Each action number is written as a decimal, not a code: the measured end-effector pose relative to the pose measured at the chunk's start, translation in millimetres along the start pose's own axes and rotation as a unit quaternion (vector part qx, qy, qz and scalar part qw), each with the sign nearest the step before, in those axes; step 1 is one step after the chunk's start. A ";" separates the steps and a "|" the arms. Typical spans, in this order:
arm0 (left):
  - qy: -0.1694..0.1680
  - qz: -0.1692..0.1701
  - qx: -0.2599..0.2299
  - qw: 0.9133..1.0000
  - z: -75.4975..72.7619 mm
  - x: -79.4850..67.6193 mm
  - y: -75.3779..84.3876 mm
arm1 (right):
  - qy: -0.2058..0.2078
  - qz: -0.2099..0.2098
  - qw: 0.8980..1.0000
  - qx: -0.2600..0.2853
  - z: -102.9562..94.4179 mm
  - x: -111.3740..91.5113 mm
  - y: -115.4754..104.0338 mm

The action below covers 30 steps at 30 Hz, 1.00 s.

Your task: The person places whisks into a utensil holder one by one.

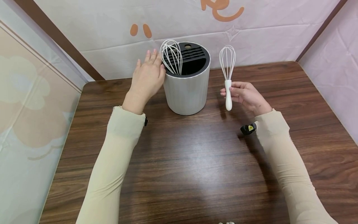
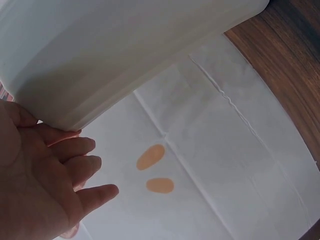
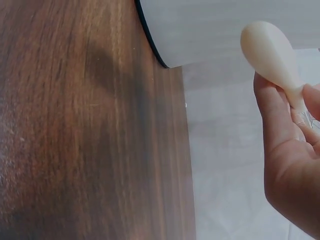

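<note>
My right hand (image 1: 247, 95) pinches the white handle of a whisk (image 1: 228, 90) between thumb and fingers, wires pointing up, to the right of a utensil holder (image 1: 185, 96). In the right wrist view the rounded handle end (image 3: 270, 52) shows close up. My left hand (image 1: 148, 77) rests against the left side of the holder near its rim, fingers extended and spread; the left wrist view shows this hand (image 2: 45, 170) touching the pale wall. A second white whisk (image 1: 172, 59) stands in the holder's left part, its wires above the black slotted top and its handle hidden inside.
The holder stands on a dark wooden table (image 1: 190, 161) near its back edge. A white cloth backdrop (image 1: 112, 28) with orange prints hangs behind. A small white object (image 1: 230, 222) is cut off at the bottom edge of the head view.
</note>
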<state>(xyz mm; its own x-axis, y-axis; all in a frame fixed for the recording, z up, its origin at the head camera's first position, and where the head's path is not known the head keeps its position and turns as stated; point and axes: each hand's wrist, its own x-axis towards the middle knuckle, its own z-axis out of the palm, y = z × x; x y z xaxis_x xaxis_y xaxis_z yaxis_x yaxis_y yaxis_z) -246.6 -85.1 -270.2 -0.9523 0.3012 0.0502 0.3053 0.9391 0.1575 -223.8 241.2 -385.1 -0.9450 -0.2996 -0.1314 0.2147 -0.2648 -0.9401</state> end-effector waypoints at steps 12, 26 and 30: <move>0.001 0.000 0.003 1.000 -0.2 -1.5 -0.2 | -0.026 -0.017 0.999 0.034 5.8 -3.4 -7.2; 0.001 0.003 0.002 1.000 -0.1 -1.2 -0.8 | -0.059 -0.042 0.995 0.065 7.9 -2.6 -9.9; 0.001 0.003 0.003 1.000 -0.4 -1.1 -0.7 | -0.062 -0.049 0.994 0.075 9.7 -2.1 -12.0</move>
<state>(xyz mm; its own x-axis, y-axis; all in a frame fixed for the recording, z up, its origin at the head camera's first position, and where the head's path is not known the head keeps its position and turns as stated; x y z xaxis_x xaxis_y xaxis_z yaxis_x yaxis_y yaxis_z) -245.8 -86.2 -270.0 -0.9506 0.3058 0.0528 0.3103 0.9384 0.1518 -222.0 236.1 -370.5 -0.9277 -0.3733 0.0066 0.1664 -0.4292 -0.8877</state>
